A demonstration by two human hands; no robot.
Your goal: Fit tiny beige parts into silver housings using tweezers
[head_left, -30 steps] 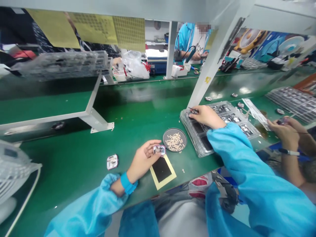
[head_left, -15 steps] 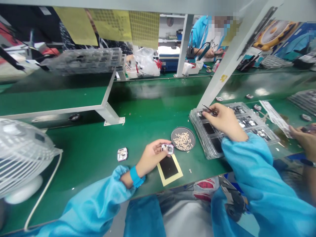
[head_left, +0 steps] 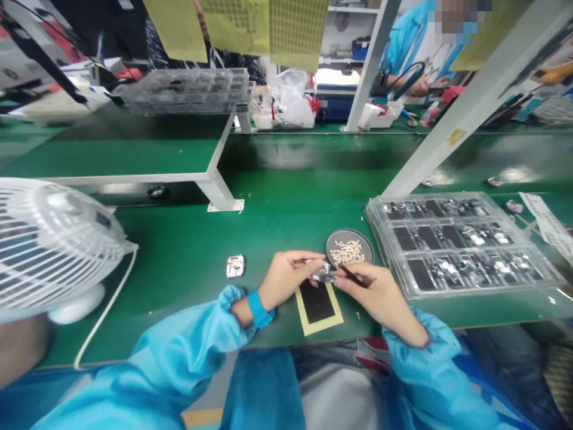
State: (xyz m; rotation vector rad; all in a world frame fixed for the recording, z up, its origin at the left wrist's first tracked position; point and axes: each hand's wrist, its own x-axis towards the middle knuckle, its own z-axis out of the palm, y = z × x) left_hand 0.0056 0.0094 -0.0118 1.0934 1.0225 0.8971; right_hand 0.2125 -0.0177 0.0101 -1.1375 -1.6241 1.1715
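My left hand (head_left: 286, 278) is closed on a small electronic device housing (head_left: 320, 272) with open innards, held above a black pad with a yellow border (head_left: 319, 304). Pinched in my right hand (head_left: 380, 298) are dark tweezers (head_left: 353, 275), whose tip end meets the housing's right side. Whether the tip grips a part is too small to tell. Just behind both hands sits a round mesh dish (head_left: 330, 244) of small pale pieces. A second housing (head_left: 235, 266) lies on the green bench, left of my left hand.
A stack of clear compartment trays (head_left: 405, 285) with small metallic parts stands to the right. At the left is a white fan (head_left: 58, 239) with its cord. A raised shelf (head_left: 147, 143) and a slanted post (head_left: 430, 152) rise behind. Across the bench, a person (head_left: 409, 57) works.
My right hand has moved from the tray left to the housing, bringing the tweezers along. The left hand still holds the housing, now tilted. The view has shifted, and the co-worker's hand at right has gone.
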